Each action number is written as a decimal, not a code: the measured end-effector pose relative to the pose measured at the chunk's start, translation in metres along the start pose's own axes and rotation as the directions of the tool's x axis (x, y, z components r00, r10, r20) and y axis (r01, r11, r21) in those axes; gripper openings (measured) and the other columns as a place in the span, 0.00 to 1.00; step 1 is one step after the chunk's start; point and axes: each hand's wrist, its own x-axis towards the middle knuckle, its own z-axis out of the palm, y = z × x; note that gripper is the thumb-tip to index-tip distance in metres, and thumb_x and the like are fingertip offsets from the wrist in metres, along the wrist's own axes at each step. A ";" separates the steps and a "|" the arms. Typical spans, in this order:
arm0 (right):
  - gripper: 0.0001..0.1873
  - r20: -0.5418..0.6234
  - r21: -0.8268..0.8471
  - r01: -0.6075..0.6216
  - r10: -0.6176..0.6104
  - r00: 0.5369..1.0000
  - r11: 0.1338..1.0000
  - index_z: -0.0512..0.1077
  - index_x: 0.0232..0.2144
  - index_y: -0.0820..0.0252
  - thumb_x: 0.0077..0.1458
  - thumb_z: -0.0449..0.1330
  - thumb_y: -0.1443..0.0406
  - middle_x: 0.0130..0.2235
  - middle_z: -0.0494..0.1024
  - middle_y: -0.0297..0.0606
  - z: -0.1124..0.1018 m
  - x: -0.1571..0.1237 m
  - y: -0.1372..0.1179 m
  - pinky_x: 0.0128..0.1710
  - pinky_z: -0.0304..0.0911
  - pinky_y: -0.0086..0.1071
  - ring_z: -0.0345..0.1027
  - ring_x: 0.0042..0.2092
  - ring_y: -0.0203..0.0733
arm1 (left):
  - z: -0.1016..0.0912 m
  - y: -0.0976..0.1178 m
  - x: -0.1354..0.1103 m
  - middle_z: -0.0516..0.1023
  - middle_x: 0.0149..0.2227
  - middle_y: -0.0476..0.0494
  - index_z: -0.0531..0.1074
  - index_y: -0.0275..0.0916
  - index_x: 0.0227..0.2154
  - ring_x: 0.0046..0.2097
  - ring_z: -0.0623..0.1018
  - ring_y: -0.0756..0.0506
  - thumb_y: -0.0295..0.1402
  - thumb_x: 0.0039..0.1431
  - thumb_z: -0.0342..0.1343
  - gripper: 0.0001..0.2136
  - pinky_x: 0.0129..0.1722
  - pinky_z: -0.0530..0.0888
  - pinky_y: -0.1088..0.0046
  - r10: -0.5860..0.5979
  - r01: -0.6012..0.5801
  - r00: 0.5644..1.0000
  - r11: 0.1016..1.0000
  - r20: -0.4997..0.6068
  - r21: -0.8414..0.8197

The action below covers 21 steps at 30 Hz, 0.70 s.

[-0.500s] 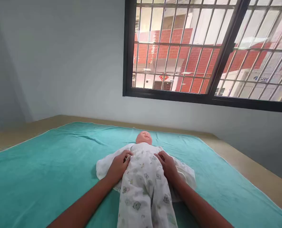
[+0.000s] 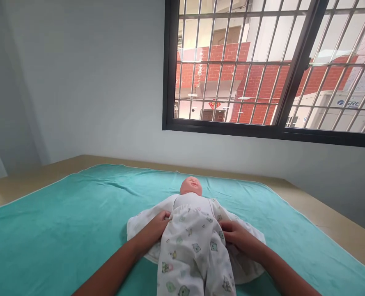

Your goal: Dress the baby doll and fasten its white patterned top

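At the near middle, white printed pants (image 2: 197, 255) lie over the front of a doll (image 2: 191, 187), their 2 legs pointing near. Slightly farther, the left hand (image 2: 157, 226) rests with curled fingers at the pants' left edge by the waistband; the right hand (image 2: 239, 237) has bent fingers against the right edge. I cannot tell whether either grips fabric. White clothing (image 2: 148, 213) spreads left and right of the doll, whose head lies farther, on a teal cloth (image 2: 71, 222) covering the counter (image 2: 59, 170). Beyond stand a pale wall (image 2: 102, 82) and, far right, a barred window (image 2: 299, 68).
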 end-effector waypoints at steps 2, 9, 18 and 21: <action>0.16 0.147 0.063 -0.012 0.002 0.989 0.998 0.79 0.32 0.59 0.46 0.67 0.54 0.33 0.79 0.37 -0.003 -0.006 -0.013 0.45 0.66 0.40 0.70 0.40 0.48 | -0.002 0.000 -0.002 0.75 0.31 0.50 0.68 0.40 0.35 0.32 0.71 0.47 0.43 0.52 0.59 0.13 0.30 0.64 0.73 -0.029 0.036 0.997 0.994 0.069 -0.107; 0.12 0.200 0.178 -0.029 -0.007 0.980 0.984 0.81 0.34 0.59 0.43 0.68 0.66 0.35 0.80 0.36 0.004 -0.012 -0.026 0.46 0.66 0.40 0.72 0.40 0.48 | 0.003 0.004 -0.008 0.75 0.27 0.51 0.65 0.41 0.36 0.29 0.71 0.50 0.37 0.47 0.65 0.16 0.26 0.64 0.77 -0.044 0.090 0.989 0.934 0.140 -0.347; 0.15 0.095 0.329 -0.034 0.002 0.995 0.944 0.80 0.37 0.59 0.43 0.65 0.69 0.38 0.81 0.38 0.009 -0.011 -0.017 0.43 0.68 0.39 0.73 0.43 0.49 | 0.012 0.004 -0.009 0.75 0.27 0.52 0.66 0.38 0.34 0.28 0.71 0.51 0.36 0.47 0.64 0.15 0.26 0.65 0.78 0.075 -0.038 0.995 0.899 0.066 -0.436; 0.15 0.076 0.387 -0.017 -0.014 0.997 0.922 0.80 0.38 0.58 0.44 0.66 0.67 0.39 0.81 0.39 0.012 -0.009 -0.014 0.46 0.67 0.42 0.73 0.44 0.50 | 0.016 0.006 -0.009 0.75 0.27 0.52 0.65 0.39 0.33 0.28 0.72 0.50 0.33 0.45 0.64 0.15 0.26 0.66 0.77 0.061 -0.031 0.997 0.880 0.048 -0.474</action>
